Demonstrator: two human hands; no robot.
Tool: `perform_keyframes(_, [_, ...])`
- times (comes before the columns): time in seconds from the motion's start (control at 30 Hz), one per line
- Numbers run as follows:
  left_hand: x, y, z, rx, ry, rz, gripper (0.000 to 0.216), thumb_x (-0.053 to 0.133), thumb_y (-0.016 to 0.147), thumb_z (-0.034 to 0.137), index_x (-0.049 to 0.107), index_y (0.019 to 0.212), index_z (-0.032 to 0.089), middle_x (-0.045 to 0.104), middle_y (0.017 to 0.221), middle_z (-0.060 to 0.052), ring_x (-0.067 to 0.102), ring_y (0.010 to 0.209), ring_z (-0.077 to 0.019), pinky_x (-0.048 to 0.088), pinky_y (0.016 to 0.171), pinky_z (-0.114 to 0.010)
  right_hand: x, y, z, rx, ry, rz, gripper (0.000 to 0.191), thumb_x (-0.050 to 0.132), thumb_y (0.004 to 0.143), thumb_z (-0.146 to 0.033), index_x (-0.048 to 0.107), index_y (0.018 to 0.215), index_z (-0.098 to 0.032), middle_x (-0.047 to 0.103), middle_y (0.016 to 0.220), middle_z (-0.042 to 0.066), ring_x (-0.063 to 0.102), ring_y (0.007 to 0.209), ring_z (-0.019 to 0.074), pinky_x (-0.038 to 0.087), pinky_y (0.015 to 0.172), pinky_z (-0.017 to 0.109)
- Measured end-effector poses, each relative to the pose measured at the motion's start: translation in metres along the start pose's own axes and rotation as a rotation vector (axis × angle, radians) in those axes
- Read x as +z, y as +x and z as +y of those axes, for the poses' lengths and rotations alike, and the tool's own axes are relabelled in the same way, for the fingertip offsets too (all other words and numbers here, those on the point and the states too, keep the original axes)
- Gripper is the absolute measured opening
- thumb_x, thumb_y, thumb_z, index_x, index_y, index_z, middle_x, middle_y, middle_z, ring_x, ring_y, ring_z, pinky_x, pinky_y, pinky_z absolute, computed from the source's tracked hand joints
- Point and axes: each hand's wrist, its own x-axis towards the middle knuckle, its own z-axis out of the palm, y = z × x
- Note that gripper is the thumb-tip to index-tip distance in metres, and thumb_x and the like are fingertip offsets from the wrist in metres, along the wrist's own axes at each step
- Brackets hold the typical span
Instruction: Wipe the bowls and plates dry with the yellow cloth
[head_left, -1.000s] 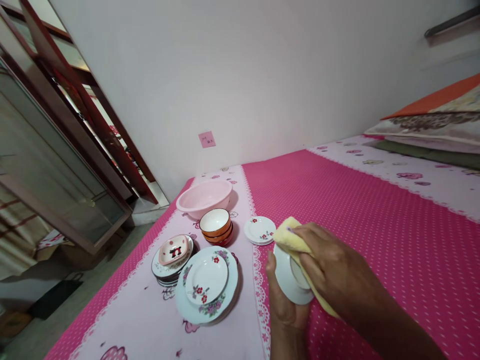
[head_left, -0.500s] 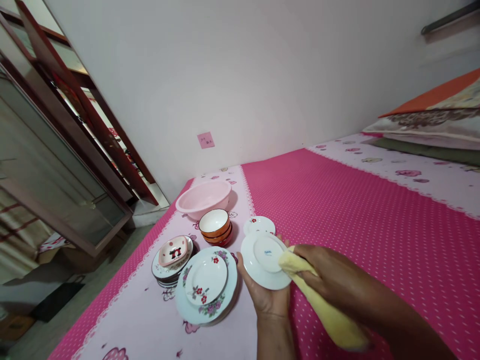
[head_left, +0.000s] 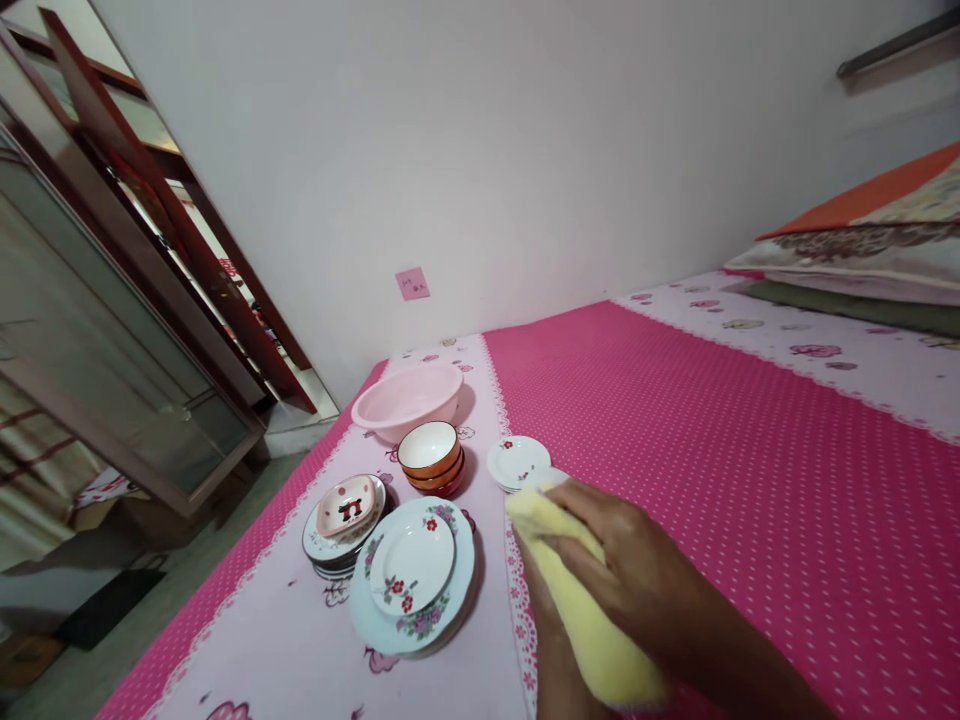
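Note:
My right hand [head_left: 626,560] is closed around a yellow cloth [head_left: 570,600] and presses it over a small white plate, of which only a rim [head_left: 549,478] shows past the cloth. Beneath, my left hand [head_left: 546,600] holds that plate up; its fingers are hidden behind the cloth and the right hand. Just beyond lies a short stack of small white plates [head_left: 517,458] with red flowers. To the left, a similar flowered plate [head_left: 412,555] rests on a larger plate [head_left: 375,620] with a purple floral rim.
Brown-orange bowls [head_left: 431,465] stand stacked before a pink basin [head_left: 409,400] near the wall. At left, a square pink dish [head_left: 346,505] with a cartoon figure tops a plate stack [head_left: 319,550]. Everything sits on a pink bedspread [head_left: 712,450]; folded bedding [head_left: 870,250] lies at right.
The cloth and my right hand have swung left across the plate, now covering most of it. My left hand, earlier visible gripping the plate's underside-up disc, is mostly hidden.

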Motion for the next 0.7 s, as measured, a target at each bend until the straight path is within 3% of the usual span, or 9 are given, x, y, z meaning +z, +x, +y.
perform_keyframes(0.17, [0.003, 0.016, 0.018, -0.040, -0.304, -0.019, 0.060, 0.057, 0.087, 0.068, 0.076, 0.117, 0.019, 0.077, 0.116, -0.012, 0.066, 0.122, -0.0339, 0.052, 0.107, -0.047, -0.026, 0.003, 0.019, 0.098, -0.065, 0.427, 0.019, 0.048, 0.089, -0.032, 0.061, 0.100, -0.023, 0.068, 0.081, 0.004, 0.064, 0.069, 0.0217, 0.045, 0.061, 0.032])
perform_keyframes(0.27, [-0.004, 0.021, 0.031, -0.122, -0.355, -0.049, 0.074, 0.060, 0.078, 0.079, 0.076, 0.116, 0.018, 0.076, 0.119, -0.017, 0.065, 0.122, -0.0399, 0.053, 0.103, -0.055, -0.040, 0.000, 0.032, 0.166, -0.196, 0.572, 0.027, 0.046, 0.085, -0.029, 0.057, 0.108, -0.023, 0.067, 0.080, 0.005, 0.061, 0.063, 0.0221, 0.040, 0.056, 0.033])
perform_keyframes(0.33, [-0.007, 0.020, 0.034, -0.153, -0.321, -0.050, 0.078, 0.060, 0.076, 0.082, 0.075, 0.117, 0.017, 0.076, 0.118, -0.019, 0.066, 0.120, -0.0417, 0.054, 0.100, -0.057, -0.044, -0.002, 0.036, 0.196, -0.208, 0.489, 0.019, 0.043, 0.088, -0.030, 0.054, 0.102, -0.024, 0.063, 0.071, 0.002, 0.058, 0.057, 0.0212, 0.038, 0.054, 0.033])
perform_keyframes(0.43, [-0.004, 0.018, 0.030, -0.015, -0.272, 0.012, 0.062, 0.063, 0.084, 0.071, 0.075, 0.117, 0.020, 0.079, 0.110, -0.013, 0.072, 0.109, -0.0326, 0.056, 0.099, -0.048, -0.041, -0.002, 0.033, 0.153, -0.164, 0.216, 0.014, 0.038, 0.095, -0.031, 0.046, 0.084, -0.027, 0.054, 0.059, -0.002, 0.052, 0.052, 0.0183, 0.035, 0.053, 0.031])
perform_keyframes(0.5, [0.000, 0.018, 0.026, 0.071, -0.238, 0.064, 0.051, 0.065, 0.088, 0.062, 0.076, 0.114, 0.020, 0.080, 0.104, -0.010, 0.073, 0.100, -0.0264, 0.057, 0.096, -0.039, -0.033, 0.000, 0.027, 0.157, -0.197, 0.040, 0.018, 0.040, 0.096, -0.032, 0.047, 0.080, -0.026, 0.058, 0.063, -0.001, 0.055, 0.056, 0.0177, 0.034, 0.056, 0.030])
perform_keyframes(0.6, [0.000, 0.019, 0.023, 0.099, -0.179, 0.105, 0.048, 0.067, 0.088, 0.059, 0.075, 0.113, 0.018, 0.078, 0.098, -0.008, 0.073, 0.092, -0.0229, 0.058, 0.092, -0.034, -0.015, 0.004, 0.018, 0.204, -0.249, -0.155, 0.010, 0.057, 0.089, -0.032, 0.060, 0.094, -0.024, 0.073, 0.084, 0.004, 0.066, 0.072, 0.0215, 0.036, 0.063, 0.030])
perform_keyframes(0.7, [-0.006, 0.023, 0.023, 0.103, -0.034, 0.108, 0.055, 0.072, 0.083, 0.062, 0.072, 0.120, 0.021, 0.076, 0.095, -0.005, 0.072, 0.086, -0.0216, 0.059, 0.085, -0.032, 0.001, 0.005, 0.014, 0.189, -0.261, -0.214, 0.027, 0.063, 0.081, -0.025, 0.063, 0.108, -0.023, 0.077, 0.094, 0.007, 0.070, 0.080, 0.0250, 0.036, 0.065, 0.030])
